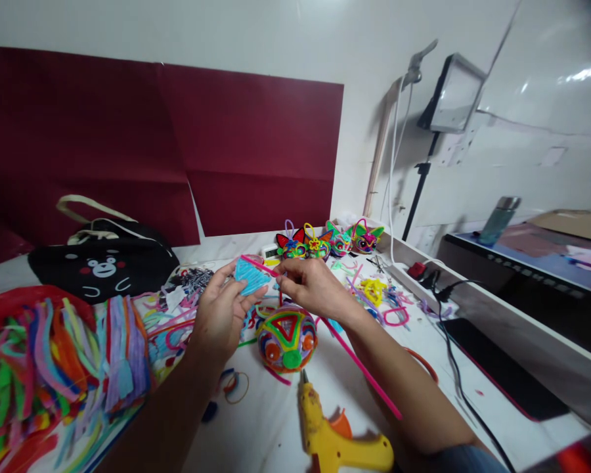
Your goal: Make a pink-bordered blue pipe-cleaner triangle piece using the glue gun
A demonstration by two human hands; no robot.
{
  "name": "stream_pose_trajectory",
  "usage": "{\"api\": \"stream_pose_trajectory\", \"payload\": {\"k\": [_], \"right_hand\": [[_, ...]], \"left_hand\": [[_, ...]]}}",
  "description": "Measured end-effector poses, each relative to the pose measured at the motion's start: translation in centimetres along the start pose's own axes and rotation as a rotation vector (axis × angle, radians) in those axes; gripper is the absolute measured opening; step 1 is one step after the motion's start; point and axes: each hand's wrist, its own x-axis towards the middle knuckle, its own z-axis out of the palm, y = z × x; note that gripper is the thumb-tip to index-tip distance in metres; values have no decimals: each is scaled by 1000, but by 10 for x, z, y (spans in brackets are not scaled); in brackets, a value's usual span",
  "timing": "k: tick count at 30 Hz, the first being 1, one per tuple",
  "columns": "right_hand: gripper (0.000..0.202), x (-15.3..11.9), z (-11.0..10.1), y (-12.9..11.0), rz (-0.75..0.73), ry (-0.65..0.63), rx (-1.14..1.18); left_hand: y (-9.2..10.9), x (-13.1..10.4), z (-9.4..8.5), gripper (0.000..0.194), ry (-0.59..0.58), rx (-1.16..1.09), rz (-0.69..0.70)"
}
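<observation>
Raised over the table, my left hand (224, 305) grips a light blue triangle (250, 276) made of pipe cleaner rows. My right hand (308, 282) pinches a bright pink pipe cleaner (259, 264) that lies along the triangle's upper edge. A long pink length (362, 368) runs out below my right wrist toward the lower right. Just under both hands sits a round, multicoloured pipe cleaner animal head (286, 340) with orange eyes and a green nose. In front of it lies a yellow hot glue gun (335, 430), its nozzle pointing at the head.
Bundles of coloured pipe cleaners (125, 355) and a red bag (79, 302) fill the left side. Several finished animal heads (339, 242) line the back. Loose scraps (374, 292) lie right of centre. A black phone-like slab (507, 368), cable (453, 368) and tray edge (473, 305) border the right.
</observation>
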Motion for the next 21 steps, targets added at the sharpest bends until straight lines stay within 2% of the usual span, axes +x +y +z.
{"api": "stream_pose_trajectory", "payload": {"k": [15,21], "right_hand": [[17,0,3,1,-12,-16,-33],[15,1,6,4,-29,-34,-36]], "left_hand": [[0,-2,1,17,-8,20,54],[1,-2,0,24,-45,43,54]]}}
